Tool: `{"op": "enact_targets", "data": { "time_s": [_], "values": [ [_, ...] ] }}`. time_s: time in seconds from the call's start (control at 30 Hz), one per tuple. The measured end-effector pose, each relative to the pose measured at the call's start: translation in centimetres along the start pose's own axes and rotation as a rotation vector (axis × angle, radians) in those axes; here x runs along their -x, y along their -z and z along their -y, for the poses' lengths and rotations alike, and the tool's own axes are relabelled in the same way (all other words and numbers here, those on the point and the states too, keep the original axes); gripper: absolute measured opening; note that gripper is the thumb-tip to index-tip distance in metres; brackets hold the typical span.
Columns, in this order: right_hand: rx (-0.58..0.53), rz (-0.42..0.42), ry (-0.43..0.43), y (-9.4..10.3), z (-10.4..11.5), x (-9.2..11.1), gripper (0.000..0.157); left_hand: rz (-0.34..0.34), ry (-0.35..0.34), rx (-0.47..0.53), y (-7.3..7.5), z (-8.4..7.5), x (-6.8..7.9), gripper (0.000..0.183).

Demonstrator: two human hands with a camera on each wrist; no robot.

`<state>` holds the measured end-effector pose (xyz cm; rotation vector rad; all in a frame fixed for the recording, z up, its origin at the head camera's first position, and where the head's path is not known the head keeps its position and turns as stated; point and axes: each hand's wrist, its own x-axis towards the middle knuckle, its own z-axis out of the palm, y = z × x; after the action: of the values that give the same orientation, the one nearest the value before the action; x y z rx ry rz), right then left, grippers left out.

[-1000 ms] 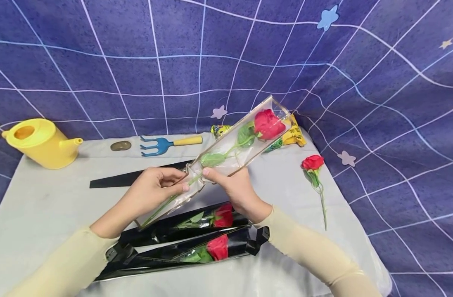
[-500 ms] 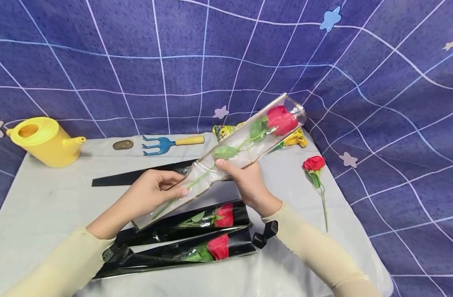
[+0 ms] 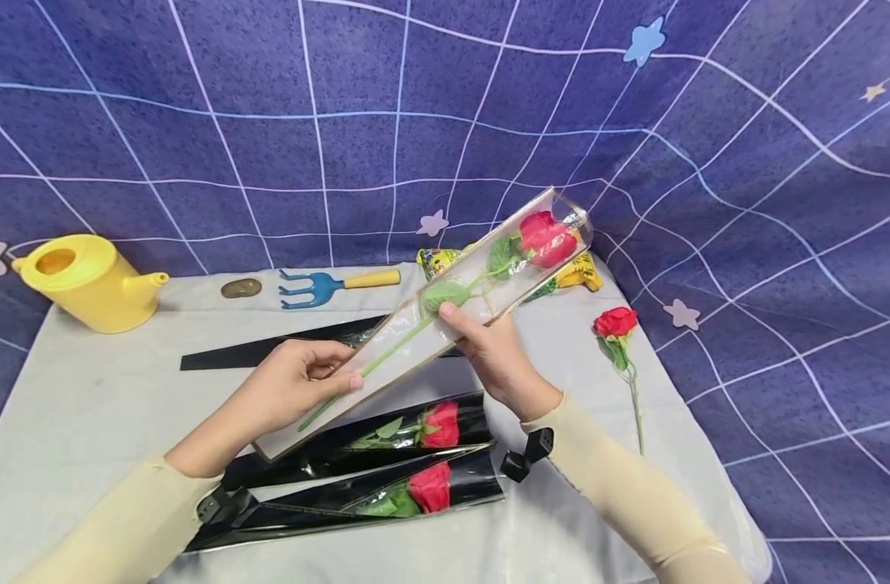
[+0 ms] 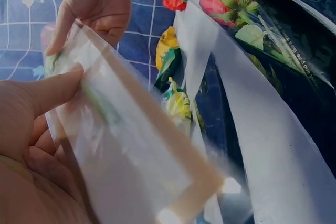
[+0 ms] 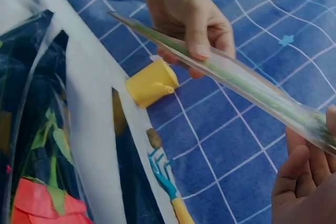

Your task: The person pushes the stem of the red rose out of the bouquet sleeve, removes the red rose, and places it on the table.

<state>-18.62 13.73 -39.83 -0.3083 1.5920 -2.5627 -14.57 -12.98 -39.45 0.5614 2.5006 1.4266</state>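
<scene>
Both hands hold a clear flower sleeve with a white back and gold edging, raised aslant above the table. Inside lies a single red rose, bloom toward the upper right, its green stem running to the lower left. The left hand pinches the lower part, thumb on the clear front and fingers behind. Farther up, the right hand grips it below the bloom, thumb over the front near a leaf. In the right wrist view the sleeve shows edge-on between the hands.
Two black-wrapped roses lie in front, below the raised sleeve. A black wrapper lies behind. A loose rose is at right. Along the back are a yellow watering can, a brown stone, a blue hand fork and yellow packets.
The bunched middle of the sleeve has smoothed out flat. The right hand has shifted up and right along it, away from the left hand, which keeps its hold near the lower end.
</scene>
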Motion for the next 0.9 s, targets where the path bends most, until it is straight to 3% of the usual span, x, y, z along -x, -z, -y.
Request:
{"op": "enact_targets", "data": {
  "time_s": [0.27,0.53,0.67,0.8,0.9],
  "values": [
    [-0.070,-0.011,0.006,-0.4,0.3,-0.3,0.055,-0.011,0.017,0.002,0.7,0.0,0.9,0.036],
    [-0.047,0.001,0.027,1.2,2.5,0.1,0.054,-0.025,-0.036,0.075,-1.9,-0.5,-0.5,0.031],
    [-0.012,0.022,0.019,1.7,3.6,0.0,0.056,-0.005,-0.020,0.146,-2.6,-0.6,-1.0,0.034],
    [-0.039,0.044,0.006,0.6,2.9,-0.1,0.058,-0.001,0.024,0.153,-1.5,-0.5,-0.1,0.034],
    [-0.091,0.039,-0.008,-0.6,1.5,0.2,0.058,0.025,0.037,0.093,0.1,-0.4,1.1,0.030]
  ]
}}
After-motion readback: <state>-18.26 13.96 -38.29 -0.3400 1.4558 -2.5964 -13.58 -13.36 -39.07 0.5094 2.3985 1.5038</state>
